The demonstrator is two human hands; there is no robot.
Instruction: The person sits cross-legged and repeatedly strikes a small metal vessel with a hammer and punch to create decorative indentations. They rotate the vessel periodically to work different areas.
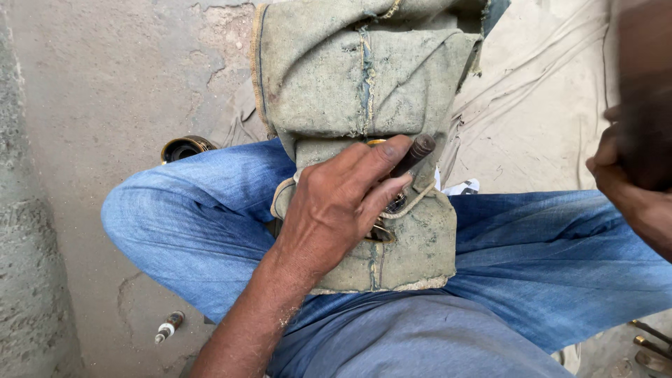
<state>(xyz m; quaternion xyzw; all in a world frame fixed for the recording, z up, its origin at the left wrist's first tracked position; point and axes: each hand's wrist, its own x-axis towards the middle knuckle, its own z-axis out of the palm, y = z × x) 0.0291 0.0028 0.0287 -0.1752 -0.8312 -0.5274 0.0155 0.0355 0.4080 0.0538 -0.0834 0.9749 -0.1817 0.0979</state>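
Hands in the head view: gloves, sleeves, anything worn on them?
Both are bare. The left hand has no glove, ring or watch, and its forearm is uncovered to the frame's bottom edge, with pale dust near the wrist. The right hand is motion-blurred at the right edge; no glove or sleeve shows there. Further up, a grey-blue shirt and blue denim jeans are worn.

Bare concrete floor [105,84], daylight, no furniture.
Cracks at 11 o'clock. Rough concrete wall [24,280] edge at 9. Pale sheet [532,105] spread on ground at 2. Even, soft light, no hard shadows.
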